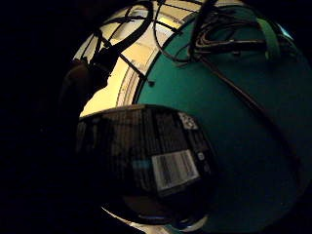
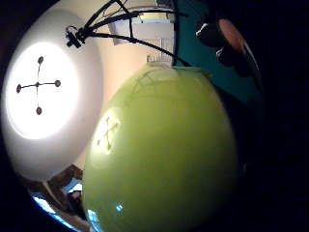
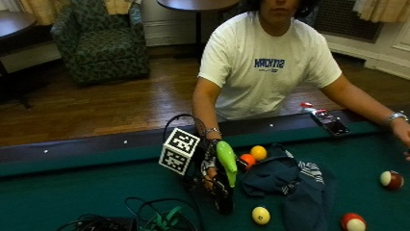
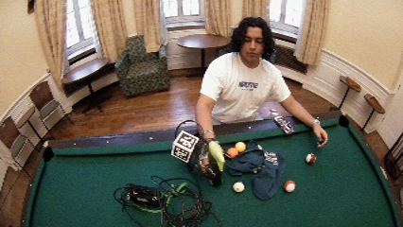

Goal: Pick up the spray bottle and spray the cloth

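Green-topped spray bottle (image 3: 225, 178) held upright in gloved right hand (image 3: 210, 174), fingers curled round its dark body, base low over the green felt surface (image 3: 77, 192). Long axis near vertical. Dark blue cloth (image 3: 291, 180) lies crumpled on the felt just beside the bottle, on the side toward the bare hand (image 3: 405, 139). Nozzle direction not readable; judged to need aiming at the cloth before squeezing.
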A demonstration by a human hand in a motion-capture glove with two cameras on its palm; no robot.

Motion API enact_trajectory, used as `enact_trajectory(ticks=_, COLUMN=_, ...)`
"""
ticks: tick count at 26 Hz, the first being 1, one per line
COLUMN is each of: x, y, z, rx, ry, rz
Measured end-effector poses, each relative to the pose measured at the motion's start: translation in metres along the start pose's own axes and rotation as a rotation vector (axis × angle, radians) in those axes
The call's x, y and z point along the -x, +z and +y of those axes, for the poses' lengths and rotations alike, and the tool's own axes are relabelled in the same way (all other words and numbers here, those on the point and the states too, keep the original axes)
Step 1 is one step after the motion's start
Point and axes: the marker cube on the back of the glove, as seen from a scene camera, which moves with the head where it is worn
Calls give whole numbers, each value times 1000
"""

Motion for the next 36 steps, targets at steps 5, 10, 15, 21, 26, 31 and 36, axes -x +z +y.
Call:
enact_trajectory(ticks=5, x=3, y=5, z=-2, rx=-37, ry=14, rz=6)
enact_trajectory(ticks=10, x=2, y=6, z=-1, rx=-92, ry=36, rz=5)
enact_trajectory(ticks=15, x=6, y=8, z=-3, rx=-141, ry=-9, rz=-11)
enact_trajectory(ticks=21, x=7, y=7, z=-8, rx=-175, ry=-85, rz=-29)
enact_trajectory(ticks=26, x=8, y=8, z=-11, rx=-239, ry=-123, rz=-1)
enact_trajectory(ticks=31, x=10, y=5, z=-11, rx=-259, ry=-164, rz=-5)
enact_trajectory(ticks=36, x=33, y=-18, z=-15, rx=-222, ry=-274, rz=-27)
